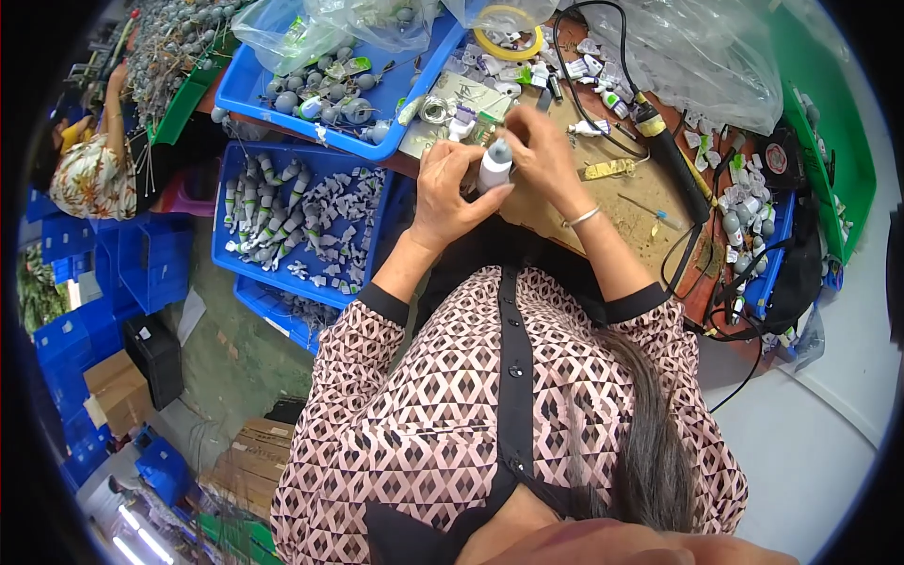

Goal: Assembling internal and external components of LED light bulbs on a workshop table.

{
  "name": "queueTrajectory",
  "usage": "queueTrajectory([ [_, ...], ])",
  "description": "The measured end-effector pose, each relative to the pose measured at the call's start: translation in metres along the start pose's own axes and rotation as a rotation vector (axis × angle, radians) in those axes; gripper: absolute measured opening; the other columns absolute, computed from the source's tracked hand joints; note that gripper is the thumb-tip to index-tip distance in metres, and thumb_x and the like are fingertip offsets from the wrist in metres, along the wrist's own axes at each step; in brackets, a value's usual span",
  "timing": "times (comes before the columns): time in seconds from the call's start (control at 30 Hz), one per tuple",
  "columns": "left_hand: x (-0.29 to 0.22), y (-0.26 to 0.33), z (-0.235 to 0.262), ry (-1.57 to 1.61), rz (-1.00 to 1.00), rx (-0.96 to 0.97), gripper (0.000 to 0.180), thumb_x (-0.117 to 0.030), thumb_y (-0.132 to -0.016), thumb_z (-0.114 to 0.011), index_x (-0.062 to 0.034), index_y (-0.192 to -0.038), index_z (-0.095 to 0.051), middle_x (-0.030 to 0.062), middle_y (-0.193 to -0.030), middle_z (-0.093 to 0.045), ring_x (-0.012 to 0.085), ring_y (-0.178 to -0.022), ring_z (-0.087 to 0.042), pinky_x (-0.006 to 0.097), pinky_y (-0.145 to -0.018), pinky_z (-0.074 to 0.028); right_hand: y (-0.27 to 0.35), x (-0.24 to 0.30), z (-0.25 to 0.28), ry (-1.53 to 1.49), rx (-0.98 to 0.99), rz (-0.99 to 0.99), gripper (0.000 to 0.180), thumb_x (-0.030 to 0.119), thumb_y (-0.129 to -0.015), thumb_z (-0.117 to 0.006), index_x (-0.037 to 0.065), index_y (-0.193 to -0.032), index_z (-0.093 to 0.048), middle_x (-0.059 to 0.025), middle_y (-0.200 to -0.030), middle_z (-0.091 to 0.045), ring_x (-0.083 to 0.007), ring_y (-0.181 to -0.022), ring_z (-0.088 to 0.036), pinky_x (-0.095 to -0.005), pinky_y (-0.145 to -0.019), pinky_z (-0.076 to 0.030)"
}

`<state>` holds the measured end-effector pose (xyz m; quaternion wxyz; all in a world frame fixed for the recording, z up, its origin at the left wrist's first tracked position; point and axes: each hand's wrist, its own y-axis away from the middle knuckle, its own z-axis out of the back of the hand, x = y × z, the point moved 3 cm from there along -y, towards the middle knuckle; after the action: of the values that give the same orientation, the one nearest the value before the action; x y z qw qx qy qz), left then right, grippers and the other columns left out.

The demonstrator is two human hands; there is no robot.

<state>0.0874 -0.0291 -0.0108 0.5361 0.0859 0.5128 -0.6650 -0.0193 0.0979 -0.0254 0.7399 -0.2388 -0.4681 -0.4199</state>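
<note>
In front of my chest, my left hand (444,186) is closed round a small white cylindrical piece with a grey end (495,166), the thumb pressed along its near side. Over its far right side bends my right hand (541,158), fingers drawn together at the grey end; whether they pinch some small part there I cannot make out. Just beyond both hands, a coil of thin silver wire (434,110) and white plastic pieces (461,124) lie on the cluttered bench. A worn brown work board (617,212) is under and right of my right hand.
A soldering iron (674,155) with a black cable lies at the right. Blue trays (384,149) of grey round parts and blue bins (221,250) of white-and-green pieces stand left. A yellow ring (478,36) lies at the back, a green tray (862,179) far right. Another person (99,174) sits far left.
</note>
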Motion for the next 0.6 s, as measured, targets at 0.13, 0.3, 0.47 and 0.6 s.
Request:
queueTrajectory([
  [0.13,-0.002,-0.006,-0.01,-0.165,0.077,-0.087,0.045,-0.03,-0.065,-0.081,-0.0085,-0.099,-0.06,0.0025,-0.076,-0.057,0.023,-0.077,-0.053,0.037,-0.076,-0.039,0.028,0.018,0.012,-0.04,-0.209,0.208,0.033,0.027,-0.082,-0.068,0.0,-0.097,-0.058,-0.0143,-0.09,-0.066,-0.0232,-0.079,-0.065,-0.0346,-0.071,-0.05],
  [0.3,-0.007,-0.017,-0.022,-0.302,-0.005,-0.018,0.05,-0.032,-0.064,-0.08,-0.011,-0.104,-0.06,0.0032,-0.086,-0.058,0.0234,-0.083,-0.052,0.038,-0.078,-0.037,0.04,0.001,0.008,-0.477,-0.044,0.032,0.047,0.023,-0.089,-0.067,-0.001,-0.124,-0.048,-0.0079,-0.106,-0.062,-0.013,-0.096,-0.059,-0.0281,-0.08,-0.048],
  [0.47,-0.007,-0.013,-0.028,-0.282,-0.029,0.057,0.049,-0.024,-0.064,-0.079,-0.0108,-0.107,-0.059,0.0034,-0.089,-0.058,0.024,-0.085,-0.053,0.038,-0.078,-0.037,0.039,0.003,0.013,-0.281,-0.094,0.011,0.049,0.027,-0.089,-0.066,-0.004,-0.123,-0.049,-0.0077,-0.099,-0.061,-0.013,-0.087,-0.058,-0.0274,-0.076,-0.048],
  [0.6,-0.008,-0.012,-0.033,-0.294,-0.025,0.037,0.048,-0.021,-0.064,-0.079,-0.0104,-0.106,-0.059,0.0031,-0.088,-0.058,0.0238,-0.084,-0.053,0.038,-0.077,-0.038,0.039,0.002,0.017,-0.227,-0.115,0.001,0.051,0.031,-0.085,-0.065,-0.005,-0.12,-0.052,-0.0088,-0.091,-0.061,-0.0128,-0.079,-0.057,-0.0283,-0.069,-0.048],
])
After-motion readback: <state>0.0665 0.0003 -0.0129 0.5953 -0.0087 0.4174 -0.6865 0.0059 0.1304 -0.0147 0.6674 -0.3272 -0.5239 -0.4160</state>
